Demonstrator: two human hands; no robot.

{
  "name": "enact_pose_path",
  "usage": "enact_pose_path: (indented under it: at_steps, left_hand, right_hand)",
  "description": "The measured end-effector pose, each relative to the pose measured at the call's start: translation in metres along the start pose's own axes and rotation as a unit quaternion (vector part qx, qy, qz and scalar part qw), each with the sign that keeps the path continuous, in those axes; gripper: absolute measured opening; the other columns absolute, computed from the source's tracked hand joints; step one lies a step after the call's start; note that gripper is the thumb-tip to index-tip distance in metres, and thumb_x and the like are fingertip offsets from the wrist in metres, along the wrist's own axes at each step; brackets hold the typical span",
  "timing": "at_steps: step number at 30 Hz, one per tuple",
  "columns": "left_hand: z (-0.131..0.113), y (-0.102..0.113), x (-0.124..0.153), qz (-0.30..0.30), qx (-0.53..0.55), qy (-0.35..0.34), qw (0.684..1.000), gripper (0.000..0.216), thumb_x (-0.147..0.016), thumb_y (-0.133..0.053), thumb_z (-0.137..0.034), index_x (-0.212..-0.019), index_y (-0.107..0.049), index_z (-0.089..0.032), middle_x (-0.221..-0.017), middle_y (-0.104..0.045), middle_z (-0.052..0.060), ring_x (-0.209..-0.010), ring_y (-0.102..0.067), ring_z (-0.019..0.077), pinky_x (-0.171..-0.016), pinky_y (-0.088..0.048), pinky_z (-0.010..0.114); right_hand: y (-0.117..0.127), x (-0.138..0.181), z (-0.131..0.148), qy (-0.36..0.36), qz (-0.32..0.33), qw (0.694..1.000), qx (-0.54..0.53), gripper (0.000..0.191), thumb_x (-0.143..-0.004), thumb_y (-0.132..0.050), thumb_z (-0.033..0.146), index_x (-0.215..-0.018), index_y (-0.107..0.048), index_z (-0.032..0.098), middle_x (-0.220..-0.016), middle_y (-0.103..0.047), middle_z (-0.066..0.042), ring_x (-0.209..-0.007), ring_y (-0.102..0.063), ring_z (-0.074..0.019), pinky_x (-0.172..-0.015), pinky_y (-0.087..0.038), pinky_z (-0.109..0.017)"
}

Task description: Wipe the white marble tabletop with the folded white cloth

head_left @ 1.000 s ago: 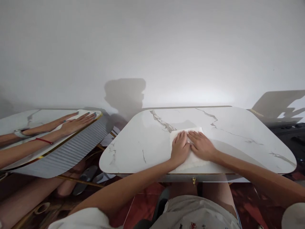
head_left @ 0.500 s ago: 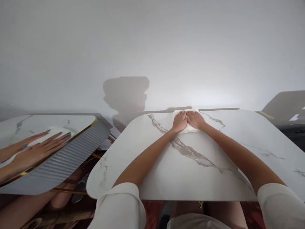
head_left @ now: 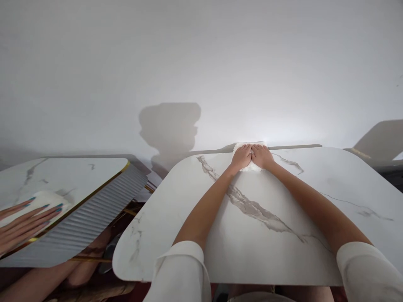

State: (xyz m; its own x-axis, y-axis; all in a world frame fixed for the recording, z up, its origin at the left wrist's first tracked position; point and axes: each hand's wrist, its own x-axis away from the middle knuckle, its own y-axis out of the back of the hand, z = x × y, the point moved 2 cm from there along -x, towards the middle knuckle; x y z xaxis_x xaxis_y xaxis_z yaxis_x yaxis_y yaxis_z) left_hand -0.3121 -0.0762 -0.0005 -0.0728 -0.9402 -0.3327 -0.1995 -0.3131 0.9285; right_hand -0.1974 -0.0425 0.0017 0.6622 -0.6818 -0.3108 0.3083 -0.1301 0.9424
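My left hand point(head_left: 242, 157) and my right hand point(head_left: 262, 156) lie side by side, palms down, on a white cloth point(head_left: 251, 167) with ragged edges. Their fingers stretch forward and press flat on it; the inner edges of the hands touch. The cloth sits at the far edge of a white marble-patterned table point(head_left: 189, 201), close against the wall, its back edge overlapping the table's rim. Both of my arms reach out straight over the tabletop. Grey-brown veins run across the surface between and beside them.
At left, a co-worker's hands point(head_left: 31, 222) with blue nails rest on another white cloth point(head_left: 47, 199). It lies on a second marble-patterned table point(head_left: 103, 167) with a gold rim and ribbed grey side. A pale wall point(head_left: 252, 63) stands behind both tables, with shadows on it.
My hands and the cloth have shifted slightly toward the far edge. The co-worker's hands and cloth have slid back to the left. My view has tilted a little.
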Motion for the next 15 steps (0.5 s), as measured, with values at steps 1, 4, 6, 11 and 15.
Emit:
enact_pose_path:
  at_steps: [1,4,6,11,15]
  left_hand:
    - [-0.002,0.001,0.005,0.002,-0.005,-0.009,1.0,0.045,-0.09,-0.032,-0.014,-0.134,-0.044,-0.01,-0.143,-0.046,0.015,-0.134,-0.04,0.0225,-0.112,-0.029,0.039]
    - [-0.013,0.004,0.025,0.003,-0.02,-0.027,0.999,0.049,-0.09,-0.032,-0.014,-0.137,-0.041,-0.006,-0.146,-0.042,0.017,-0.137,-0.035,0.0235,-0.114,-0.025,0.039]
    - [-0.022,0.008,0.041,0.004,-0.019,-0.012,1.0,0.05,-0.09,-0.033,-0.015,-0.138,-0.04,-0.006,-0.147,-0.04,0.017,-0.138,-0.034,0.0247,-0.114,-0.024,0.04]
    - [-0.052,0.025,0.092,0.028,0.019,0.045,0.998,0.052,-0.089,-0.033,-0.017,-0.14,-0.039,-0.008,-0.149,-0.039,0.016,-0.139,-0.032,0.0267,-0.115,-0.024,0.042]
    - [-0.089,0.042,0.146,0.034,0.082,0.082,0.993,0.056,-0.085,-0.036,-0.017,-0.141,-0.041,-0.013,-0.15,-0.038,0.011,-0.14,-0.03,0.0259,-0.116,-0.022,0.043]
  right_hand:
    - [0.001,0.006,0.002,0.001,0.002,1.0,0.007,0.049,-0.094,-0.029,0.021,-0.138,-0.043,0.005,-0.144,-0.046,-0.016,-0.133,-0.037,-0.0263,-0.109,-0.025,-0.042]
    - [0.007,0.026,0.011,0.019,0.014,1.0,0.02,0.052,-0.095,-0.028,0.023,-0.141,-0.038,0.002,-0.147,-0.041,-0.016,-0.135,-0.033,-0.027,-0.11,-0.023,-0.044]
    - [0.013,0.041,0.019,0.032,0.023,0.999,0.02,0.052,-0.096,-0.027,0.023,-0.142,-0.038,0.002,-0.148,-0.039,-0.016,-0.136,-0.032,-0.0269,-0.11,-0.023,-0.044]
    - [0.028,0.09,0.044,0.036,0.038,0.999,0.012,0.052,-0.096,-0.027,0.024,-0.143,-0.038,0.004,-0.149,-0.038,-0.016,-0.137,-0.032,-0.0274,-0.111,-0.024,-0.047]
    - [0.042,0.153,0.064,0.068,0.008,0.998,0.007,0.052,-0.094,-0.029,0.023,-0.141,-0.042,0.003,-0.145,-0.043,-0.017,-0.135,-0.037,-0.0298,-0.11,-0.028,-0.05]
